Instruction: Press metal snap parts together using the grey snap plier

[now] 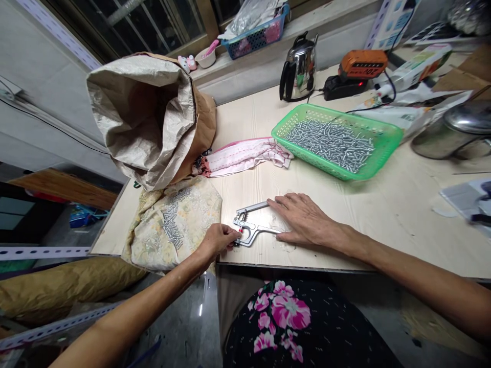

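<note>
Silver hand-press pliers [251, 232], with a spring and a small red part by the jaws, lie at the table's front edge. My right hand [307, 220] spans their spread handles, fingers on the upper one and thumb at the lower one. At the jaw end, my left hand [220, 239] is closed in a pinch; whatever lies between its fingertips is too small to make out. Left of it, a pile of small silver metal pins [173, 225] rests on a yellowish patterned cloth [201, 207]. Many similar pieces [326, 140] fill a green plastic basket [389, 145] beyond my right hand.
A large open paper sack [205, 115] stands at the back left, beside a pink-and-white towel [245, 156]. Behind the basket are a steel kettle [303, 64] and an orange battery [362, 64] on a black charger [341, 88]. A metal pot [441, 133] stands at the right.
</note>
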Demonstrator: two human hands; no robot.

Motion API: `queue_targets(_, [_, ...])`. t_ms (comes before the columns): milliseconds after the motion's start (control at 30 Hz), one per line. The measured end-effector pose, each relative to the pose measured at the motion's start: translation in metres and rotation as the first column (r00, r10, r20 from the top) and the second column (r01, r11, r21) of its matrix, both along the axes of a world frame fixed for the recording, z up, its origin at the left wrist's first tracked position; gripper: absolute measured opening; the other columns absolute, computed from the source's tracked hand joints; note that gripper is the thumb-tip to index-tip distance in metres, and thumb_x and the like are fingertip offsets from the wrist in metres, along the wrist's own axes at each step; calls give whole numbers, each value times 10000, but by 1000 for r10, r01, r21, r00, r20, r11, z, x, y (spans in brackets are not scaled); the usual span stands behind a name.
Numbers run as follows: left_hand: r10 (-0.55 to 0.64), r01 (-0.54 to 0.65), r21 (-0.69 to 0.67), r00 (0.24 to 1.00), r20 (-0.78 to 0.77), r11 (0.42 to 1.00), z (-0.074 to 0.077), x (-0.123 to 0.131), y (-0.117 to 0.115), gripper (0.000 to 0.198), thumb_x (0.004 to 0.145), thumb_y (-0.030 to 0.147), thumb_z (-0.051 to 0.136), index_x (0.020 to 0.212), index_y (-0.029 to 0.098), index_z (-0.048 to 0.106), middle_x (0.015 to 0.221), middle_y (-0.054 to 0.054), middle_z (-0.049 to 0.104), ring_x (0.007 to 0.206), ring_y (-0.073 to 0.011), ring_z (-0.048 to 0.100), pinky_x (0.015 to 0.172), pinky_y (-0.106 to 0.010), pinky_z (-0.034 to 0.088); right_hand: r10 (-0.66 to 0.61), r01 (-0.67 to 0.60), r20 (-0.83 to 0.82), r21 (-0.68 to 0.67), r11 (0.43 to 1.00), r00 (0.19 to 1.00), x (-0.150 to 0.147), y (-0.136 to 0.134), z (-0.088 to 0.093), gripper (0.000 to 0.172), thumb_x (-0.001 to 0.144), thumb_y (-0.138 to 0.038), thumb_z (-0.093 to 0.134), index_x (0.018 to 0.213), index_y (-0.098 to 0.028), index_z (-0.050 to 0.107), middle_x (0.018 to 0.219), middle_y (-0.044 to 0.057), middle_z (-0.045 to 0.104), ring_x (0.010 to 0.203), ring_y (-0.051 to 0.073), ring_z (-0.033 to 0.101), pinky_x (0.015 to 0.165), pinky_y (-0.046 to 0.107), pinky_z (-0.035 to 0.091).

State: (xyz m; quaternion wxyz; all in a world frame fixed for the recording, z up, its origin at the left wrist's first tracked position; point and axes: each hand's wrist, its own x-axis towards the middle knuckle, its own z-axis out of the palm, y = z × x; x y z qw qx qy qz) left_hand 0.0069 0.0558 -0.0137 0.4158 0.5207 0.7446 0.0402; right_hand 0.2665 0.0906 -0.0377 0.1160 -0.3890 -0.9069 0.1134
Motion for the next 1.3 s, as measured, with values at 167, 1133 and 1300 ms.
queue_targets(167, [-215,351,378,909,-356,857,14,9,-6,222,845,333,574,897,154,694,960,-78,645,867,-193,604,739,-278,433,-20,21,24,-50,999,1000,-3,-5,7,756,770,-392,695,1408,-145,373,1275,164,549,1136,343,464,889,447,421])
queue_targets(1133, [-58,69,-104,993,106,992,-6,-12,4,370,626,512,629,594,147,580,483,41,445,453,-85,412,444,-212,335,-51,53,-143,8,999,988,5,5,-22,395,942,-367,496,1296,-192,510,1331,124,542,1220,284,452,987,446,383])
queue_targets(1300, [-56,65,-81,992,116,995,0,-8,2,392,619,541,626,584,156,567,512,20,493,504,-105,456,494,-221,371,-87,89,-40,33,996,995,2,28,-23,262,943,-140,399,1013,-176,649,981,96,621,931,239,500,762,346,416])
